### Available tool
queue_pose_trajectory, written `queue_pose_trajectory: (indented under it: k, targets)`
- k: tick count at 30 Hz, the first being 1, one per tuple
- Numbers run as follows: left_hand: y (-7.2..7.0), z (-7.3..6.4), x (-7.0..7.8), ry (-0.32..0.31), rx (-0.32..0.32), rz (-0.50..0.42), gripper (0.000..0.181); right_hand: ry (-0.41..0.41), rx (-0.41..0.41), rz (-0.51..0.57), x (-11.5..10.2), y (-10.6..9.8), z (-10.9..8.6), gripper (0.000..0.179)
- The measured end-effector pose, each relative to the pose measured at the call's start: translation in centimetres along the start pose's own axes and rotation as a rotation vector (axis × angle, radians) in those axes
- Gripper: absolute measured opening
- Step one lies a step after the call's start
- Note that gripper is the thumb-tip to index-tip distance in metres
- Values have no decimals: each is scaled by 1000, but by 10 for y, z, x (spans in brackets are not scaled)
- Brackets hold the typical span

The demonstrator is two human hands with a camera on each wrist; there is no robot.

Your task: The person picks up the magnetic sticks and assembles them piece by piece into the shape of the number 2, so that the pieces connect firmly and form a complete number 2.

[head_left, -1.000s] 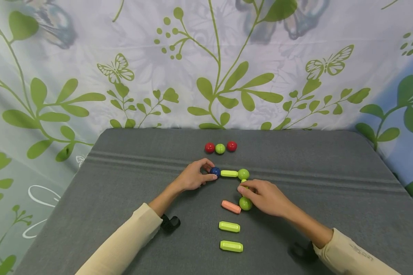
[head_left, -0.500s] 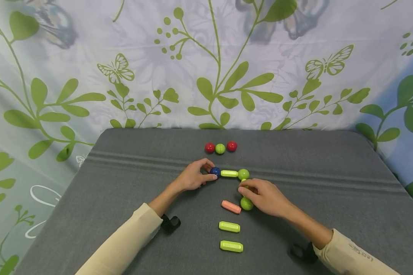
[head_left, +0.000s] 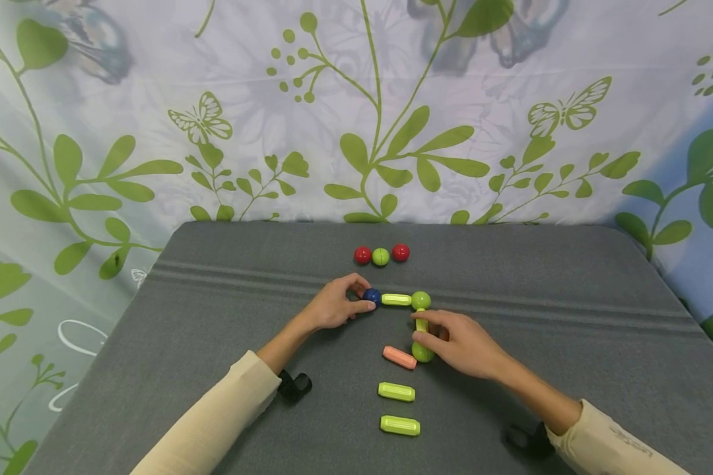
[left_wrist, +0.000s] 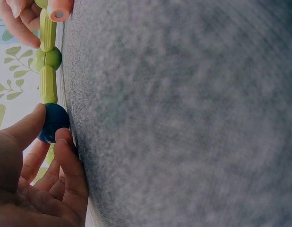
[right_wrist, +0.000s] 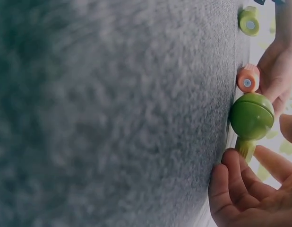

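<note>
My left hand (head_left: 335, 305) pinches a dark blue ball (left_wrist: 55, 123) between thumb and fingertips. From this ball a yellow-green magnetic stick (head_left: 396, 299) runs right to a green ball (head_left: 420, 301). A second yellow-green stick (head_left: 422, 323) leads from there toward me to another green ball (right_wrist: 252, 116), forming a corner. My right hand (head_left: 466, 343) is at this second stick, thumb and index finger spread apart. Its thumb (right_wrist: 288, 128) stands clear of the near ball in the right wrist view, while the other fingers lie beside the stick. An orange stick (head_left: 399, 357) lies against or very near that ball.
Two loose yellow-green sticks, one (head_left: 396, 392) behind the other (head_left: 400, 425), lie nearer me. At the back sit a red ball (head_left: 363, 255), a green ball (head_left: 381, 256) and another red ball (head_left: 401, 252). A patterned cloth (head_left: 309, 132) hangs behind the grey table (head_left: 226, 264).
My right thumb and index finger have parted, uncovering the second stick between them. The near green ball shifted very slightly. My left hand stays on the blue ball.
</note>
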State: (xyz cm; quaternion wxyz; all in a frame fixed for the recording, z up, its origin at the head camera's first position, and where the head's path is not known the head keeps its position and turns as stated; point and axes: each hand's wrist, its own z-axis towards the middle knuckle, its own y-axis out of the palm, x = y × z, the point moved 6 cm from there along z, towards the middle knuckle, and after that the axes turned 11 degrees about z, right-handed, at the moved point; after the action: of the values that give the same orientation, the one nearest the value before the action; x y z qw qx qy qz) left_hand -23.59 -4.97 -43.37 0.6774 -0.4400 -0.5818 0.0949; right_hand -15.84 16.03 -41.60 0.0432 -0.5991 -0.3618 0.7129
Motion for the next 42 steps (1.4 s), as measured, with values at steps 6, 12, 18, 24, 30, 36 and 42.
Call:
queue_pose_trajectory:
  k: [6, 12, 18, 24, 30, 36, 42]
  targets:
    - [-1, -1, 0, -8, -3, 4, 31, -11, -56, 9, -1, 0, -5, 40]
    - [-1, -1, 0, -14, -7, 7, 31, -66, -87, 16, -3, 1, -11, 31]
    - [-1, -2, 1, -13, -8, 15, 31, -84, -90, 20, -4, 1, -12, 26]
    - [0, -2, 1, -10, -12, 19, 31, -89, -100, 23, -4, 2, -12, 25]
    - [1, -2, 2, -36, -11, -3, 33, -85, -107, 26, -3, 3, -12, 24]
    - [3, -8, 9, -89, -25, -42, 45, -69, -106, 18, -2, 3, -13, 24]
    - [-2, -26, 19, -40, 146, 42, 40, -68, -117, 14, -1, 4, -12, 25]
